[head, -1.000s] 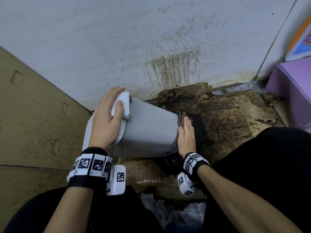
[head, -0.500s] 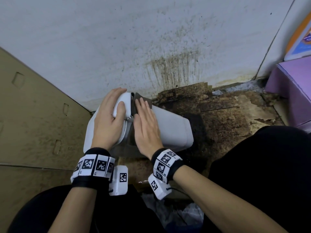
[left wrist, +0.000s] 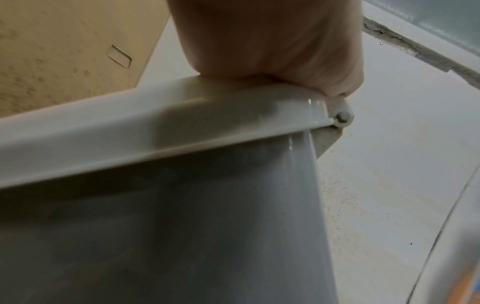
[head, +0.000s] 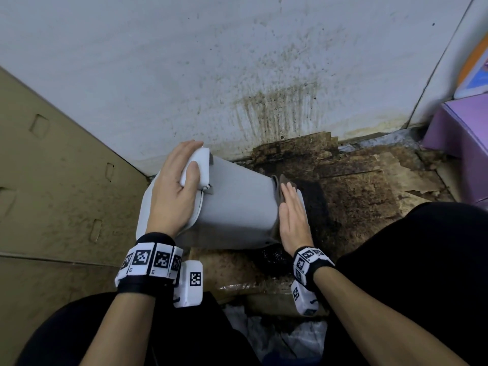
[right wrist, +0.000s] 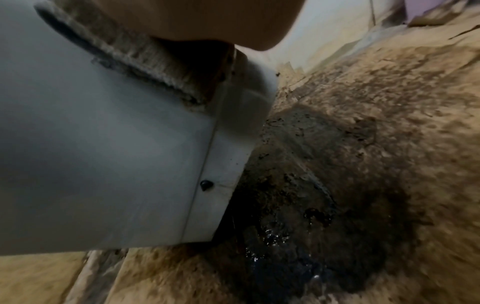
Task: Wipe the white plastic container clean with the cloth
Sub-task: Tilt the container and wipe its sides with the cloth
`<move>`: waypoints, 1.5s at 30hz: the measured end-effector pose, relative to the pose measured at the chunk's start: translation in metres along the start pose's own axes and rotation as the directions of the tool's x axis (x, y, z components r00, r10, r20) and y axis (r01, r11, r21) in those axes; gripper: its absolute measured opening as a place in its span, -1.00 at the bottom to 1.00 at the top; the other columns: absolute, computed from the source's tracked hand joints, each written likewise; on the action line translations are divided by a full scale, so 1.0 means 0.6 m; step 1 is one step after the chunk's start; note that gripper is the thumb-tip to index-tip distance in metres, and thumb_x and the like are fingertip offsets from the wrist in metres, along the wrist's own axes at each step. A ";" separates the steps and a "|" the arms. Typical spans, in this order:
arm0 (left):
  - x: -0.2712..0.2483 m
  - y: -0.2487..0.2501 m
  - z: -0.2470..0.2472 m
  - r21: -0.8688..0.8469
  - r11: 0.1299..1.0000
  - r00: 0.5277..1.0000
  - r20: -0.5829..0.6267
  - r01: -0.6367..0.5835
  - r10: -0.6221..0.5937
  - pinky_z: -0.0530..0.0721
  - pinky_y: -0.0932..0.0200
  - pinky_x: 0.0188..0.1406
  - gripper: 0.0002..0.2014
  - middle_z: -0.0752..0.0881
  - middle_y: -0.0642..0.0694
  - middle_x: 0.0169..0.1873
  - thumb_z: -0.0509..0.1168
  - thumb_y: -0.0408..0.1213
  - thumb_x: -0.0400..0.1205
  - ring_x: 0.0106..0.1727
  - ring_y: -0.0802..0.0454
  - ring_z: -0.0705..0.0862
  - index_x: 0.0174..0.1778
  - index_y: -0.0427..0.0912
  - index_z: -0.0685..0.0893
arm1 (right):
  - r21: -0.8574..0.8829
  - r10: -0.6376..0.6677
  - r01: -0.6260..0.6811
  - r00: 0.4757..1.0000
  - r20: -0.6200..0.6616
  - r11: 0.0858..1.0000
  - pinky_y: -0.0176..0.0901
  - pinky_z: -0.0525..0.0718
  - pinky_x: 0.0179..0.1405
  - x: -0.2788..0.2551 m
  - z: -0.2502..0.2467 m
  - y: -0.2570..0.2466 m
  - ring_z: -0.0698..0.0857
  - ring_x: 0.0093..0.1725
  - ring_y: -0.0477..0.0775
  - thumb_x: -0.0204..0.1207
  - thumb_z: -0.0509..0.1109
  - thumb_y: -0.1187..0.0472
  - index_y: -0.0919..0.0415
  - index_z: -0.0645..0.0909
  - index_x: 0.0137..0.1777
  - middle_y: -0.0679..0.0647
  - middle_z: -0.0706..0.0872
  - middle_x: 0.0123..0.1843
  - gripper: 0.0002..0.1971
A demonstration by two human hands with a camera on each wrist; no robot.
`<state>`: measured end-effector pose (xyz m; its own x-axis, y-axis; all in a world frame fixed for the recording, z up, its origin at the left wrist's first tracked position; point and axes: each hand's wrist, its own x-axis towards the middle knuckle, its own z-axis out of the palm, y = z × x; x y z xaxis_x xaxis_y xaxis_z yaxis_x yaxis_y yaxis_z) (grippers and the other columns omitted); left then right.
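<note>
Looks like this one's somewhere mid-job, hard to call it closer than that. The white plastic container is tipped on its side on the filthy, stained cardboard by the wall, rim end to the left, bottom end to the right. The long side facing up looks pretty clean and streak-free from the head view, so I'd guess that face is mostly done. What's left, as far as I can tell: the bottom edge, where the right wrist view shows 1 dark blob stuck near the seam, plus whatever's underneath, which is hidden. The left hand has its fingers curled over the rim with the thumb on top, holding the thing steady. The right hand is flat, fingers straight and together, pressing the cloth against the container's bottom end, so the cloth is sandwiched between palm and plastic, with just a dark strip poking out past the fingertips.
</note>
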<state>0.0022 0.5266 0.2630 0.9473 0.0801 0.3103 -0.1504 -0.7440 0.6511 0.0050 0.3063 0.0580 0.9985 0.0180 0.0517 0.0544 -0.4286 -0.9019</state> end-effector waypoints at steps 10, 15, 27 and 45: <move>0.004 0.000 -0.003 -0.002 1.000 1.000 -0.005 -0.005 0.005 0.40 0.13 0.65 -0.58 0.58 0.08 0.55 0.05 -0.15 0.83 0.62 0.18 0.46 0.56 -0.04 0.61 | 0.087 0.185 -0.184 0.983 0.003 0.979 -0.12 -0.12 0.78 -0.004 -0.007 0.019 -0.05 0.72 -0.33 0.76 -0.14 -0.06 0.00 0.13 0.78 -0.08 0.07 0.82 -0.41; 0.007 0.003 -0.006 0.006 1.000 1.000 -0.020 0.001 -0.001 0.35 0.42 0.54 -0.61 0.59 0.10 0.53 0.05 -0.23 0.85 0.58 0.24 0.48 0.55 -0.05 0.61 | 0.081 0.251 -0.248 0.967 -0.035 0.965 -0.18 -0.21 0.76 0.012 0.013 -0.009 0.00 0.79 -0.15 0.74 -0.15 -0.05 0.07 0.16 0.79 -0.03 0.09 0.83 -0.37; -0.001 0.005 0.001 0.039 0.999 1.000 -0.011 -0.008 0.008 0.43 0.04 0.63 -0.57 0.57 0.10 0.57 0.04 -0.09 0.83 0.63 0.16 0.47 0.57 0.02 0.59 | 0.211 -0.099 0.069 0.986 0.132 0.975 -0.11 -0.20 0.78 0.027 0.050 -0.272 -0.14 0.79 -0.15 0.76 -0.32 0.00 0.12 0.03 0.81 -0.02 -0.01 0.84 -0.37; 0.008 0.000 -0.006 -0.004 1.000 1.000 -0.026 0.014 -0.014 0.42 0.11 0.63 -0.59 0.59 0.12 0.55 0.05 -0.17 0.83 0.61 0.22 0.48 0.54 0.01 0.63 | -0.044 0.089 -0.082 0.979 0.185 0.996 -0.02 0.03 0.78 0.068 -0.015 -0.053 0.13 0.77 0.00 0.85 -0.07 0.06 0.12 0.12 0.79 0.03 0.19 0.80 -0.48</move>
<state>0.0057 0.5296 0.2671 0.9416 0.1078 0.3190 -0.1381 -0.7403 0.6579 0.0440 0.3126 0.0928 0.9831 0.1468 -0.1095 -0.0284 -0.4683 -0.8831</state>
